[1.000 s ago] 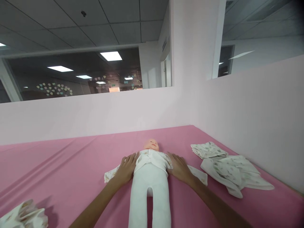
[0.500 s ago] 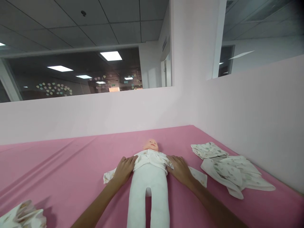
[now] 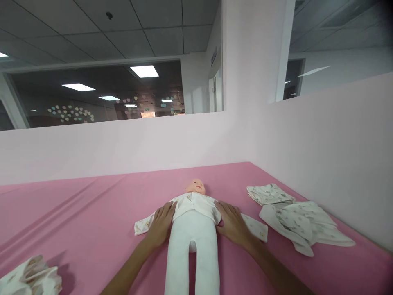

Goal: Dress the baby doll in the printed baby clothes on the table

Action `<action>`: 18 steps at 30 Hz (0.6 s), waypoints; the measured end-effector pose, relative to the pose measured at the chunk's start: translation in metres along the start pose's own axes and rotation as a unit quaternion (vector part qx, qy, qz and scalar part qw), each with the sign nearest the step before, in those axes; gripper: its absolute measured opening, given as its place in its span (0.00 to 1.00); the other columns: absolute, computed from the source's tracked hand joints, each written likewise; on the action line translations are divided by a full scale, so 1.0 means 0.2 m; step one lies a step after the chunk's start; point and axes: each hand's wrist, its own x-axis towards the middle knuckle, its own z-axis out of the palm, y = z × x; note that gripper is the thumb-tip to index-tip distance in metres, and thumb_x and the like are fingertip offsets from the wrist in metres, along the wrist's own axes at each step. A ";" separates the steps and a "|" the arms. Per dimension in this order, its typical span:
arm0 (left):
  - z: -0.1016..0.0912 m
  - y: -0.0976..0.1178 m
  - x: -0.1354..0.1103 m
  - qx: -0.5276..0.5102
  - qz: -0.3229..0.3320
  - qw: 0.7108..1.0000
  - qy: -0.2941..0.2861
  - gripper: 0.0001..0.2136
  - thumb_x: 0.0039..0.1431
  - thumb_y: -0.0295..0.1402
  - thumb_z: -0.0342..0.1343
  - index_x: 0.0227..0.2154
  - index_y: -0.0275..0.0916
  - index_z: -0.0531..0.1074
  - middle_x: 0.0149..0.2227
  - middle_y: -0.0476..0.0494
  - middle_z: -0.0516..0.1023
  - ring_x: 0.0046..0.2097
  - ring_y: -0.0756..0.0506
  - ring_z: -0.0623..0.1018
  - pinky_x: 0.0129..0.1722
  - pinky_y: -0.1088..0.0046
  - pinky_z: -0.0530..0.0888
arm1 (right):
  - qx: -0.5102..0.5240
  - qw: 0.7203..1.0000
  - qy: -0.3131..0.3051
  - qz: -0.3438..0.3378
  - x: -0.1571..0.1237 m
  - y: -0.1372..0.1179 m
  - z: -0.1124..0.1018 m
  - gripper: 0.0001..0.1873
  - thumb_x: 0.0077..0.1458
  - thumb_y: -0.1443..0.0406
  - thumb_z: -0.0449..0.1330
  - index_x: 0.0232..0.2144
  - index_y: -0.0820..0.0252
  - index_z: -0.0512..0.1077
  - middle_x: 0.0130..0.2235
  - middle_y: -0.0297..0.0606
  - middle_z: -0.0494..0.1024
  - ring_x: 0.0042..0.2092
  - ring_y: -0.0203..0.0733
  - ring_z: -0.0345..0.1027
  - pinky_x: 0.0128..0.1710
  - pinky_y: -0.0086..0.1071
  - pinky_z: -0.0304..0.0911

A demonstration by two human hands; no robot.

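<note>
A baby doll (image 3: 195, 187) lies on its back, head toward the far wall, its white legs (image 3: 193, 250) stretched toward me. It wears a white printed baby shirt (image 3: 193, 204) whose hem sits at the waist, with the sleeves spread out to both sides. My left hand (image 3: 162, 221) rests along the doll's left-of-view side, fingers stretched over the shirt's edge and sleeve. On the opposite side my right hand (image 3: 231, 221) lies against the shirt, fingers extended and thumb by the hem. Both hands partly cover the sleeves.
Beneath everything is a pink sheet (image 3: 101, 213). Folded printed baby clothes (image 3: 270, 193) and a loose printed cloth (image 3: 303, 225) lie to the right. A crumpled printed cloth (image 3: 32, 278) is at the lower left. White walls (image 3: 138, 143) with windows border the back and right.
My fingers have flattened along the shirt's sides, and the hem near my right hand lies smoother. Both hands have shifted slightly. The doll stays in place.
</note>
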 end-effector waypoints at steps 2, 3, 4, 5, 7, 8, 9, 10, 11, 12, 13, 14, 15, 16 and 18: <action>0.05 0.02 0.01 0.042 0.003 0.999 0.017 0.30 0.58 0.25 0.44 0.65 0.39 0.49 0.64 0.37 0.58 0.65 0.39 0.58 0.61 0.56 0.58 | -0.018 1.000 0.022 0.005 0.01 -0.01 0.01 0.34 0.48 0.63 0.56 0.59 0.55 0.60 0.57 0.43 0.67 0.56 0.52 0.60 0.55 0.43 0.52; 0.07 0.03 0.02 0.064 -0.002 0.998 0.026 0.29 0.58 0.25 0.43 0.64 0.39 0.50 0.64 0.36 0.60 0.64 0.39 0.59 0.61 0.55 0.57 | -0.028 0.999 0.032 0.010 0.01 -0.02 0.00 0.33 0.48 0.65 0.55 0.58 0.56 0.61 0.55 0.43 0.69 0.54 0.51 0.61 0.54 0.43 0.53; 0.08 0.04 0.02 0.084 -0.012 0.996 0.033 0.27 0.59 0.25 0.43 0.63 0.39 0.53 0.63 0.36 0.61 0.63 0.38 0.60 0.61 0.54 0.57 | -0.038 0.998 0.041 0.015 0.01 -0.02 0.00 0.32 0.48 0.66 0.54 0.57 0.56 0.62 0.54 0.43 0.71 0.53 0.51 0.62 0.53 0.42 0.53; 0.09 0.05 0.02 0.102 -0.024 0.994 0.037 0.25 0.59 0.25 0.43 0.61 0.39 0.56 0.62 0.36 0.63 0.63 0.38 0.62 0.62 0.54 0.57 | -0.048 0.998 0.047 0.018 0.00 -0.02 0.00 0.31 0.48 0.67 0.54 0.57 0.57 0.62 0.52 0.43 0.72 0.52 0.51 0.63 0.52 0.41 0.53; 0.10 0.07 0.03 0.124 -0.040 0.991 0.037 0.22 0.60 0.25 0.42 0.58 0.37 0.61 0.61 0.35 0.65 0.61 0.38 0.65 0.62 0.55 0.57 | -0.065 0.996 0.056 0.021 0.00 -0.03 -0.01 0.28 0.50 0.67 0.53 0.55 0.58 0.64 0.50 0.43 0.73 0.51 0.51 0.63 0.51 0.41 0.53; 0.10 0.08 0.02 0.129 -0.041 0.990 0.036 0.21 0.60 0.25 0.42 0.56 0.37 0.63 0.60 0.35 0.66 0.61 0.38 0.66 0.62 0.56 0.57 | -0.070 0.996 0.059 0.022 -0.01 -0.03 -0.01 0.27 0.51 0.67 0.53 0.55 0.58 0.64 0.50 0.44 0.73 0.50 0.51 0.63 0.51 0.41 0.53; 0.09 0.09 0.02 0.131 -0.040 0.990 0.035 0.20 0.60 0.25 0.42 0.55 0.37 0.64 0.60 0.35 0.67 0.60 0.38 0.66 0.62 0.56 0.57 | -0.074 0.995 0.062 0.023 -0.01 -0.03 -0.01 0.25 0.52 0.66 0.53 0.54 0.58 0.64 0.49 0.44 0.73 0.50 0.51 0.63 0.50 0.40 0.53; 0.09 0.10 0.02 0.132 -0.038 0.990 0.037 0.19 0.60 0.25 0.42 0.53 0.37 0.65 0.60 0.35 0.67 0.60 0.38 0.66 0.61 0.56 0.57 | -0.078 0.995 0.064 0.025 -0.01 -0.03 -0.01 0.24 0.53 0.66 0.53 0.54 0.58 0.65 0.49 0.44 0.73 0.50 0.51 0.63 0.50 0.40 0.53; 0.09 0.11 0.02 0.133 -0.036 0.990 0.039 0.18 0.60 0.26 0.43 0.52 0.37 0.66 0.59 0.35 0.67 0.60 0.38 0.66 0.61 0.56 0.57 | -0.081 0.994 0.065 0.025 -0.02 -0.03 -0.01 0.23 0.53 0.66 0.53 0.53 0.58 0.65 0.48 0.44 0.73 0.50 0.51 0.63 0.50 0.41 0.53; 0.08 0.12 0.02 0.135 -0.034 0.989 0.042 0.16 0.60 0.27 0.44 0.51 0.37 0.66 0.59 0.34 0.67 0.60 0.38 0.66 0.61 0.56 0.57 | -0.084 0.994 0.066 0.022 -0.02 -0.03 0.00 0.23 0.54 0.65 0.53 0.53 0.58 0.65 0.48 0.44 0.73 0.49 0.51 0.63 0.50 0.41 0.53; 0.08 0.12 0.02 0.137 -0.032 0.989 0.046 0.15 0.60 0.28 0.45 0.49 0.37 0.67 0.59 0.34 0.67 0.60 0.38 0.66 0.61 0.56 0.58 | -0.086 0.994 0.067 0.017 -0.02 -0.03 0.00 0.23 0.54 0.65 0.53 0.53 0.59 0.65 0.49 0.44 0.73 0.50 0.51 0.63 0.50 0.41 0.53; 0.07 0.13 0.02 0.138 -0.030 0.989 0.049 0.14 0.60 0.28 0.46 0.48 0.37 0.67 0.59 0.34 0.67 0.59 0.38 0.67 0.61 0.56 0.58 | -0.089 0.994 0.068 0.010 -0.02 -0.02 0.01 0.23 0.54 0.65 0.53 0.53 0.59 0.65 0.49 0.45 0.73 0.50 0.51 0.62 0.50 0.41 0.53; 0.07 0.13 0.02 0.138 -0.029 0.989 0.053 0.13 0.60 0.29 0.46 0.47 0.37 0.68 0.58 0.34 0.68 0.59 0.38 0.67 0.61 0.56 0.58 | -0.093 0.993 0.068 0.002 -0.03 -0.01 0.02 0.23 0.54 0.65 0.53 0.53 0.59 0.65 0.50 0.45 0.72 0.50 0.52 0.62 0.50 0.41 0.53; 0.07 0.14 0.01 0.138 -0.025 0.988 0.059 0.12 0.61 0.29 0.46 0.46 0.37 0.68 0.58 0.34 0.68 0.58 0.38 0.67 0.60 0.57 0.58 | -0.098 0.993 0.069 -0.006 -0.03 -0.01 0.04 0.23 0.54 0.65 0.54 0.54 0.60 0.65 0.51 0.46 0.72 0.51 0.52 0.61 0.51 0.42 0.53; 0.08 0.14 0.01 0.136 -0.017 0.988 0.074 0.11 0.62 0.29 0.46 0.45 0.37 0.69 0.57 0.35 0.69 0.57 0.39 0.68 0.60 0.57 0.59 | -0.113 0.991 0.074 -0.022 -0.04 0.01 0.06 0.24 0.54 0.65 0.54 0.54 0.61 0.65 0.51 0.48 0.71 0.51 0.53 0.61 0.51 0.43 0.53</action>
